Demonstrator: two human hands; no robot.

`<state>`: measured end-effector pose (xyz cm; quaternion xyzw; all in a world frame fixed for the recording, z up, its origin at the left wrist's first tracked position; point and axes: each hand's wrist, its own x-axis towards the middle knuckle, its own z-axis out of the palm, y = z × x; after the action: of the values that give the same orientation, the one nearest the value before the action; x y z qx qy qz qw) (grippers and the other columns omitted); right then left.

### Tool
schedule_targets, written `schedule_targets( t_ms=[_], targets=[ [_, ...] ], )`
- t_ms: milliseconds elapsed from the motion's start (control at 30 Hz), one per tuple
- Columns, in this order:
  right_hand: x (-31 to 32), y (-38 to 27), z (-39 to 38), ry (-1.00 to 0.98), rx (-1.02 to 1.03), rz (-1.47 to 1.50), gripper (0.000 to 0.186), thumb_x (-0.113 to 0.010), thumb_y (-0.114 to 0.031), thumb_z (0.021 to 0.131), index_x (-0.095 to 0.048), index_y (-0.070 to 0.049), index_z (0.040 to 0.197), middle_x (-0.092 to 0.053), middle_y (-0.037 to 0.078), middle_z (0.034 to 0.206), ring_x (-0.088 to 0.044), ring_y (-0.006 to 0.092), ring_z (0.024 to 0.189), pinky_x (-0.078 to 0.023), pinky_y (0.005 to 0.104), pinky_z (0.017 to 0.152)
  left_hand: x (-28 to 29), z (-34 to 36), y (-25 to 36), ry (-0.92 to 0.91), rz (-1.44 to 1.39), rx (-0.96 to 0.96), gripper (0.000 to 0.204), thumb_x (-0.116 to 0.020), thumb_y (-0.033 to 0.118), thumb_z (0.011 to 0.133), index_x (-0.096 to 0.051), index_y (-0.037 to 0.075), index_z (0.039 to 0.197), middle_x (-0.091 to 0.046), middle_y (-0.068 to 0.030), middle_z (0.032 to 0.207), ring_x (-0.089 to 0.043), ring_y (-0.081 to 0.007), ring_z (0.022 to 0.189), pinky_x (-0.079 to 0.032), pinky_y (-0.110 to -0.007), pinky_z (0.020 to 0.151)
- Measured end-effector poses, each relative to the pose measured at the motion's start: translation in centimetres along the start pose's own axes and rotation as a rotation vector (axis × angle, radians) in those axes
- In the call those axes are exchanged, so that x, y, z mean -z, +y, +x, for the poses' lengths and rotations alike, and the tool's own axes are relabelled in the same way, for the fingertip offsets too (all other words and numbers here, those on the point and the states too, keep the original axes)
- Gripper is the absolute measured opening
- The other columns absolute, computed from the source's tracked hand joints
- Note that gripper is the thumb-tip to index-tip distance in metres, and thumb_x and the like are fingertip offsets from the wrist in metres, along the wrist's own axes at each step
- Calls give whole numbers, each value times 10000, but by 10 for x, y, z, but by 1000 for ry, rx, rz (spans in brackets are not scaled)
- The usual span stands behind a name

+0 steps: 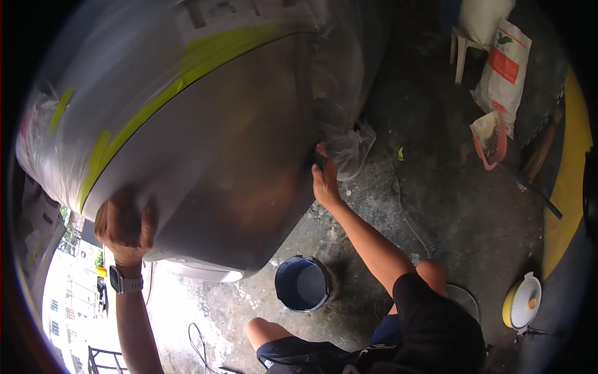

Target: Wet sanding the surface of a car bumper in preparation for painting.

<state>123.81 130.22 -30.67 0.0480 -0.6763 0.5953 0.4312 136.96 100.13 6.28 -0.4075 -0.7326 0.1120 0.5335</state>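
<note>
A smooth grey vehicle body panel [249, 149] fills the middle, its upper edge lined with yellow-green masking tape [146, 112]. Clear plastic sheeting [131, 62] covers the bodywork above the tape. My left hand [124, 227], with a watch on the wrist, rests against the panel's lower left part, fingers apart and holding nothing. At the panel's right edge, my right hand [325, 177] is closed around a small dark block [319, 159]; its exact kind is too hidden to tell. Bunched plastic [354, 149] hangs just beside that hand.
A dark blue bucket [302, 284] stands on the stained concrete floor below the panel. To the right are a white sack [503, 71], a pink-edged dustpan [489, 140], a broom [543, 146] and a yellow-and-white round pot [523, 302]. A thin cord [405, 209] crosses the floor.
</note>
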Motion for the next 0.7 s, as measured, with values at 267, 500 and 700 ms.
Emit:
schedule_targets(
  t_ms=[267, 500, 700],
  targets=[
    [-29, -73, -25, 22, 246, -76, 627, -480, -274, 1033, -365, 80, 1537, -391, 261, 1597, -346, 408, 1500, -238, 479, 1243, 9, -4, 0, -30, -120, 100, 286, -718, 284, 865, -649, 27, 971, -574, -117, 700, -581, -360, 607, -465, -441, 580],
    [-4, -89, -239, -499, -110, -102, 592, -534, -153, 963, -427, 34, 1515, -478, 225, 1549, -427, 410, 1448, -315, 467, 1212, 3, -15, -9, 69, -222, 59, 292, -739, 293, 832, -609, 69, 968, -660, -116, 819, -645, -368, 723, -511, -441, 646],
    [-7, -70, -337, -1412, -218, -904, 516, -525, -271, 962, -576, 11, 1392, -432, 206, 1570, -445, 388, 1427, -395, 515, 1142, 2, -20, -14, 98, -269, 9, 328, -731, 292, 840, -581, 110, 1068, -690, -89, 896, -675, -342, 791, -536, -446, 691]
  ],
)
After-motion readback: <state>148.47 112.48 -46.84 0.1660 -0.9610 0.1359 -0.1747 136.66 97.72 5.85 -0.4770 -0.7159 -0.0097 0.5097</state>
